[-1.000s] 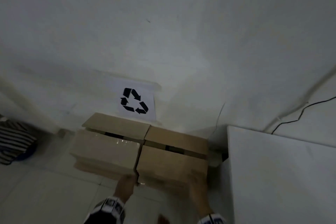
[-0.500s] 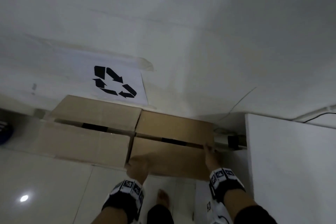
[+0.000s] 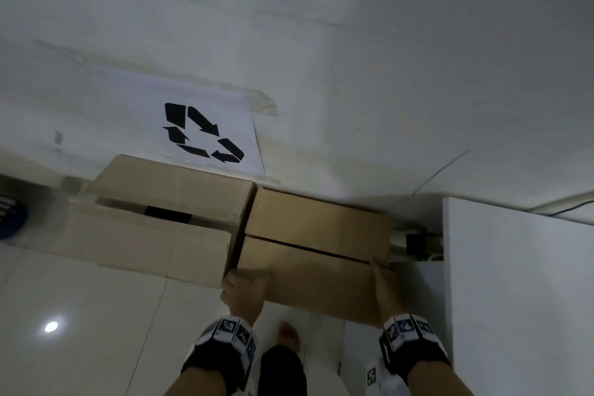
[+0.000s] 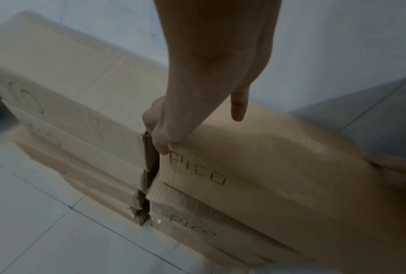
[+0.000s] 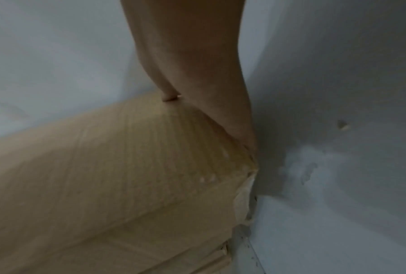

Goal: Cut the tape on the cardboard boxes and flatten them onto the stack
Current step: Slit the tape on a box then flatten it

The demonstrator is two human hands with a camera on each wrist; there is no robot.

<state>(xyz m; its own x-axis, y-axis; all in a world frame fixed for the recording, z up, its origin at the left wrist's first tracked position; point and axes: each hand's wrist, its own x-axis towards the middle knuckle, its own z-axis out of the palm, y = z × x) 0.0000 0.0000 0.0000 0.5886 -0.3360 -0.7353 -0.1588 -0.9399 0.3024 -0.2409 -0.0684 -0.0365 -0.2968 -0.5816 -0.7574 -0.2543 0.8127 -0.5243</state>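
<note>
Two stacks of brown cardboard boxes stand against the wall. The top box of the right stack [image 3: 316, 228], marked "PICO" [image 4: 267, 166], has its top flaps closed with a dark slit between them. My left hand [image 3: 244, 288] grips its near left corner: the fingers [image 4: 150, 120] are tucked into the gap beside the left stack [image 3: 160, 235] and the thumb lies on top. At the box's right edge, my right hand [image 3: 384, 280] holds it, thumb on top [image 5: 170, 97] and fingers down the side. A second "PICO" box [image 4: 197, 233] lies underneath.
A white cabinet [image 3: 514, 283] stands close against the right stack. A recycling sign [image 3: 205, 135] is taped to the wall behind. The left stack's top flaps gape open. A blue object [image 3: 11, 219] sits at the far left. My bare foot [image 3: 289, 336] is on the white tiles.
Both hands rose from the box's lower front edge to its left corner and right edge. The boxes now look closer and larger in the head view.
</note>
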